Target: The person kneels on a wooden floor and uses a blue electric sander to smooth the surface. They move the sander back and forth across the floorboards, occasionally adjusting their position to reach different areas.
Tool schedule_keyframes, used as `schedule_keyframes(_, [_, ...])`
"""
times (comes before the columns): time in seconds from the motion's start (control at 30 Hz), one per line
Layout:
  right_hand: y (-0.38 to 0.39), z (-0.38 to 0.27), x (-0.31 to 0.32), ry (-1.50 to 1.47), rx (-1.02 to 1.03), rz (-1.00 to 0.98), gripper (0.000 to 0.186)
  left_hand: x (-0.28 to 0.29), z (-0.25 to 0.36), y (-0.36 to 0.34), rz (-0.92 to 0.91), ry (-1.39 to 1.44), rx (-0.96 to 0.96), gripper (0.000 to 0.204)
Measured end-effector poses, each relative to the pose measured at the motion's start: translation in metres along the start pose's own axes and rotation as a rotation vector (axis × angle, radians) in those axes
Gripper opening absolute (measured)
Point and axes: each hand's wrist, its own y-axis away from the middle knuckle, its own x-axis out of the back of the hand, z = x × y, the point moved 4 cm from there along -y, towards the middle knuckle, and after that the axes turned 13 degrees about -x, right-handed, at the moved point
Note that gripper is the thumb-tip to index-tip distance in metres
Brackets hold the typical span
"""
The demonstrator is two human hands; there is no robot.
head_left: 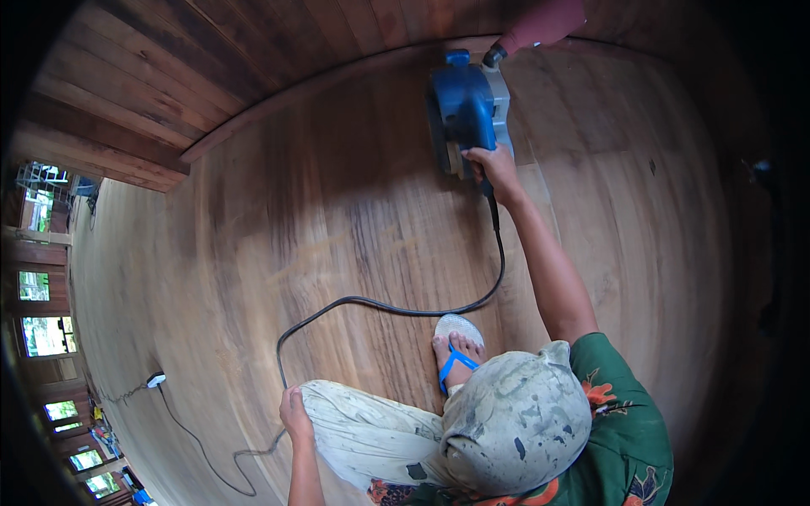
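My right hand (494,171) is wrapped round the rear handle of a blue belt sander (468,105), at arm's length on the wooden floor. A dark red dust bag (544,24) sticks out from the sander's far end. From its rear, a black power cord (359,301) curves left across the boards toward my left knee. My left hand (295,411) lies against that knee, its fingers partly hidden; it appears to hold nothing. The cord passes close beside it.
Wooden planking (143,76) rises at the far left, with a protruding corner. A plug connection (155,379) lies on the floor at left. My sandalled foot (456,350) stands near the cord. Windows (48,336) and scattered items line the left edge.
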Motion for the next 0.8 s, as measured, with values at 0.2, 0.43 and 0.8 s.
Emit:
schedule_keyframes(0.2, [-0.022, -0.014, -0.004, -0.009, 0.017, 0.021, 0.023, -0.001, 0.009, 0.0, -0.011, 0.016, 0.019, 0.034])
schedule_keyframes(0.43, [0.029, 0.018, 0.009, 0.014, -0.013, 0.028, 0.025, 0.001, -0.002, -0.003, 0.006, 0.015, 0.006, 0.033])
schedule_keyframes(0.8, [0.164, 0.062, 0.039, 0.006, -0.143, 0.041, 0.021, -0.002, -0.001, 0.002, 0.003, -0.024, 0.04, 0.034])
